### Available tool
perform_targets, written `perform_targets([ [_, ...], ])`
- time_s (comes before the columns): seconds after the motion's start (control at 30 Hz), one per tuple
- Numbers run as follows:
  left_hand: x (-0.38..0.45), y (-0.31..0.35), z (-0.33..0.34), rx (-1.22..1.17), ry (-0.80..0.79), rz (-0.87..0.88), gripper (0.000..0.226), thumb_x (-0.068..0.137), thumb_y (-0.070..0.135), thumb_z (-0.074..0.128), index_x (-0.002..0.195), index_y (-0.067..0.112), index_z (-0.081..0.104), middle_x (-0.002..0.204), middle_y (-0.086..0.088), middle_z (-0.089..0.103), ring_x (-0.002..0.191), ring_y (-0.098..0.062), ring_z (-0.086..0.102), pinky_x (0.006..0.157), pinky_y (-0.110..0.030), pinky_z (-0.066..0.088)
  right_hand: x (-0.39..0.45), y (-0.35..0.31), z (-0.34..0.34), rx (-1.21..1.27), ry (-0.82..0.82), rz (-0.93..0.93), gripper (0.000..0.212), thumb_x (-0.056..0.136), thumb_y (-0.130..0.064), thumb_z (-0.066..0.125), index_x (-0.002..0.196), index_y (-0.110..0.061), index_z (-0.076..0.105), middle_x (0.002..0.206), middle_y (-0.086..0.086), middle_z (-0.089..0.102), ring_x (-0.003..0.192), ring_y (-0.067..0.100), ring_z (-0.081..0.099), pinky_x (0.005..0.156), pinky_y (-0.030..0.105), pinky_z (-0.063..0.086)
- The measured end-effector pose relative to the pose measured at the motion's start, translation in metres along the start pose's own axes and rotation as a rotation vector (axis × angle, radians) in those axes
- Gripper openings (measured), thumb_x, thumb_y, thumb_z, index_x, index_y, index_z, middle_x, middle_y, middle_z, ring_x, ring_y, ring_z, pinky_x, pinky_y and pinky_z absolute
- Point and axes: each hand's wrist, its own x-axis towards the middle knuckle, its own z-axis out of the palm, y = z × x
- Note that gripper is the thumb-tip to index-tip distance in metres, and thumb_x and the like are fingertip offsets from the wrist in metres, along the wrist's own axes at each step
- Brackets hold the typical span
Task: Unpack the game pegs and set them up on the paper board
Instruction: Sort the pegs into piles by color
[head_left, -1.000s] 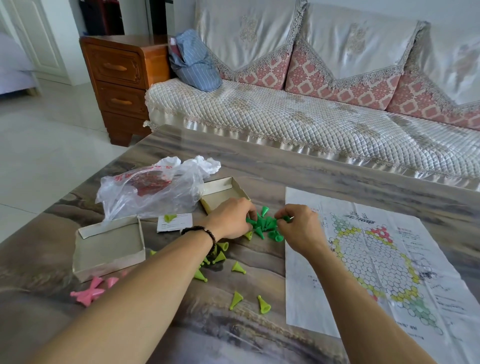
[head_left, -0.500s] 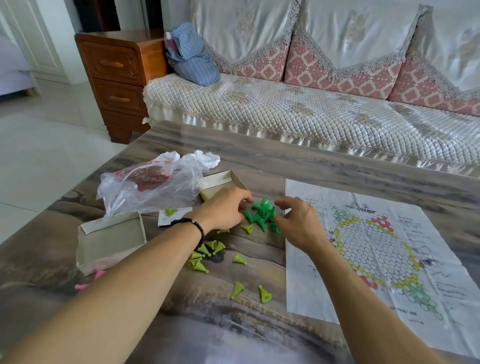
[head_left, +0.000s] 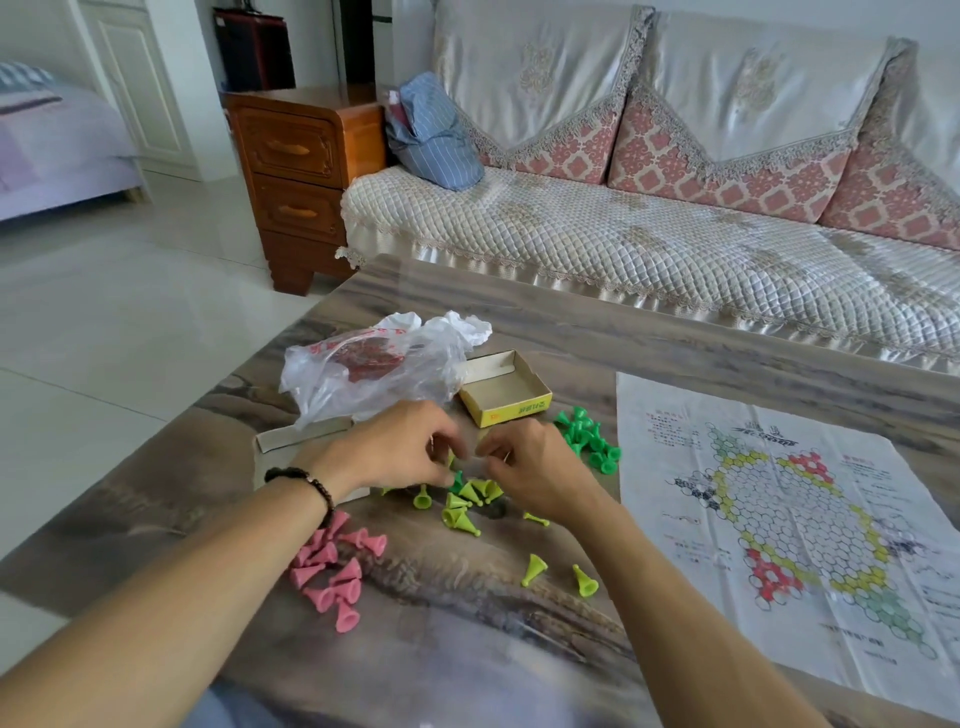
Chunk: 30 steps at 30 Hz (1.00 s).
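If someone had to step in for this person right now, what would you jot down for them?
Left hand and right hand: fingers curled over the lime-green plastic pegs; whether either holds a peg is unclear.
Dark green pegs are heaped beside the paper board; pink pegs lie under the left forearm.
Done: pegs unpacked, partly sorted by colour.
Left: no peg stands on the board yet.

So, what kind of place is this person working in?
Most likely a living room at home. A sofa with quilted and lace covers runs along the far side of the low table, a wooden drawer cabinet stands beside it, and a bed shows through a doorway at the left.
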Motion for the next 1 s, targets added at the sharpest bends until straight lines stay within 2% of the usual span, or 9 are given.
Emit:
perform_targets([
  [0.17, 0.003, 0.001, 0.010, 0.025, -0.014, 0.022, 0.013, 0.081, 0.019, 0.075, 0.094, 0.022, 0.077, 0.083, 0.011, 0.067, 0.083, -0.009, 0.063, 0.074, -0.026, 0.050, -0.001, 0.000, 0.007, -0.044, 0.015, 0.044, 0.028, 0.082, -0.012, 0.052, 0.099, -0.016, 0.073, 0.100, 0.004, 0.074, 0.095, 0.025, 0.066, 0.080, 0.034, 0.052],
  [0.33, 0.003, -0.001, 0.014, 0.094, -0.004, 0.056, 0.016, 0.084, 0.014, 0.068, 0.094, 0.021, 0.078, 0.094, 0.008, 0.074, 0.087, -0.007, 0.066, 0.082, -0.028, 0.053, -0.012, 0.013, 0.000, -0.028, 0.112, 0.102, 0.024, 0.083, -0.013, 0.053, 0.095, -0.014, 0.074, 0.092, 0.003, 0.074, 0.087, 0.022, 0.068, 0.077, 0.035, 0.054],
  [0.47, 0.007, 0.005, 0.008, 0.011, 0.169, 0.056, 0.016, 0.087, 0.011, 0.065, 0.096, 0.016, 0.078, 0.094, 0.006, 0.075, 0.078, -0.001, 0.061, 0.071, -0.008, 0.041, -0.025, 0.026, -0.010, -0.011, 0.170, 0.179, 0.021, 0.083, -0.014, 0.055, 0.092, -0.014, 0.074, 0.085, 0.002, 0.074, 0.079, 0.020, 0.067, 0.072, 0.033, 0.053],
  [0.5, 0.012, 0.009, 0.006, -0.030, 0.223, 0.055, 0.015, 0.088, 0.012, 0.066, 0.096, 0.016, 0.078, 0.094, 0.005, 0.075, 0.079, -0.002, 0.062, 0.072, -0.008, 0.042, -0.029, 0.030, -0.013, -0.013, 0.179, 0.207, 0.019, 0.083, -0.014, 0.056, 0.091, -0.015, 0.074, 0.084, 0.002, 0.074, 0.079, 0.022, 0.067, 0.072, 0.033, 0.053],
  [0.57, 0.026, 0.019, 0.007, -0.106, 0.295, 0.061, 0.015, 0.087, 0.013, 0.067, 0.095, 0.017, 0.078, 0.092, 0.003, 0.075, 0.080, -0.006, 0.065, 0.075, -0.019, 0.052, -0.036, 0.041, -0.019, -0.024, 0.183, 0.259, 0.017, 0.081, -0.015, 0.058, 0.088, -0.016, 0.074, 0.082, 0.003, 0.074, 0.080, 0.024, 0.067, 0.072, 0.035, 0.053],
  [0.63, 0.043, 0.034, 0.014, -0.127, 0.301, 0.072, 0.014, 0.087, 0.013, 0.067, 0.094, 0.017, 0.078, 0.092, 0.001, 0.075, 0.081, -0.009, 0.066, 0.078, -0.027, 0.054, -0.044, 0.051, -0.024, -0.044, 0.154, 0.294, 0.017, 0.080, -0.014, 0.058, 0.087, -0.016, 0.074, 0.082, 0.002, 0.073, 0.080, 0.022, 0.066, 0.072, 0.031, 0.052],
  [0.8, 0.080, 0.059, 0.044, -0.094, 0.236, 0.097, 0.015, 0.087, 0.013, 0.066, 0.095, 0.016, 0.078, 0.098, 0.002, 0.074, 0.091, -0.014, 0.066, 0.081, -0.022, 0.048, -0.054, 0.063, -0.026, 0.023, 0.076, 0.309, 0.015, 0.079, -0.014, 0.062, 0.089, -0.017, 0.072, 0.078, -0.006, 0.066, 0.076, 0.010, 0.061, 0.059, 0.008, 0.040],
  [0.9, 0.088, 0.062, 0.052, -0.075, 0.232, 0.081, 0.015, 0.087, 0.014, 0.066, 0.096, 0.017, 0.077, 0.099, 0.001, 0.074, 0.092, -0.014, 0.066, 0.080, -0.019, 0.045, -0.051, 0.068, -0.025, 0.041, 0.067, 0.311, 0.016, 0.079, -0.017, 0.064, 0.093, -0.017, 0.072, 0.082, -0.005, 0.066, 0.079, 0.010, 0.060, 0.063, 0.011, 0.042],
  [1.0, 0.091, 0.061, 0.051, -0.068, 0.249, 0.071, 0.015, 0.087, 0.014, 0.067, 0.098, 0.016, 0.077, 0.100, 0.000, 0.074, 0.092, -0.015, 0.066, 0.083, -0.023, 0.049, -0.050, 0.071, -0.024, 0.047, 0.084, 0.304, 0.013, 0.079, -0.018, 0.065, 0.091, -0.018, 0.071, 0.079, -0.007, 0.062, 0.074, 0.008, 0.056, 0.055, 0.005, 0.036],
])
